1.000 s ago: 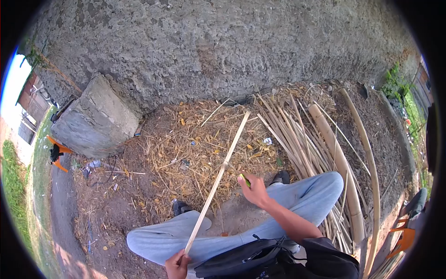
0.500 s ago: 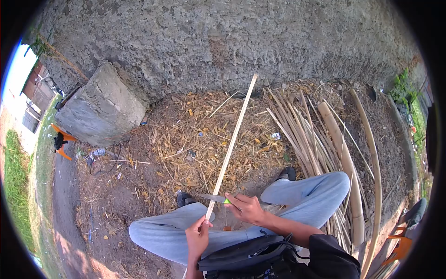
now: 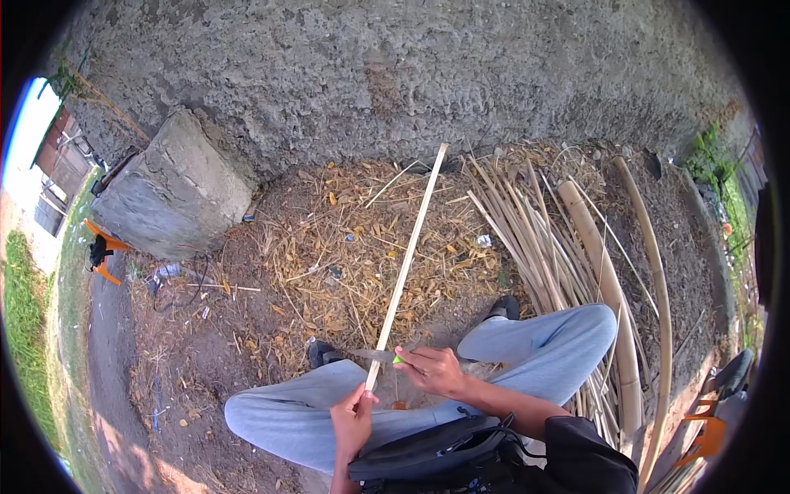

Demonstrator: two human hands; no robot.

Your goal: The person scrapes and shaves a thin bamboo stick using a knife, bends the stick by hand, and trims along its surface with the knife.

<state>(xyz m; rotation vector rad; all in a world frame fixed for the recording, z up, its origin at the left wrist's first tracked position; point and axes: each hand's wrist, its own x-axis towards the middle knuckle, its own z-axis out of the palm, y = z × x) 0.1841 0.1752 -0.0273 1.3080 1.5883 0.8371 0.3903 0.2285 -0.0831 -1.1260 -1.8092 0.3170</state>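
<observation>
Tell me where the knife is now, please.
In the head view, below centre, the knife is in the right hand, crossing the strip held in the left hand.

Bright daylight, strong fisheye edge distortion

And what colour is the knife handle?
The knife handle is bright green where visible, in the head view.
</observation>
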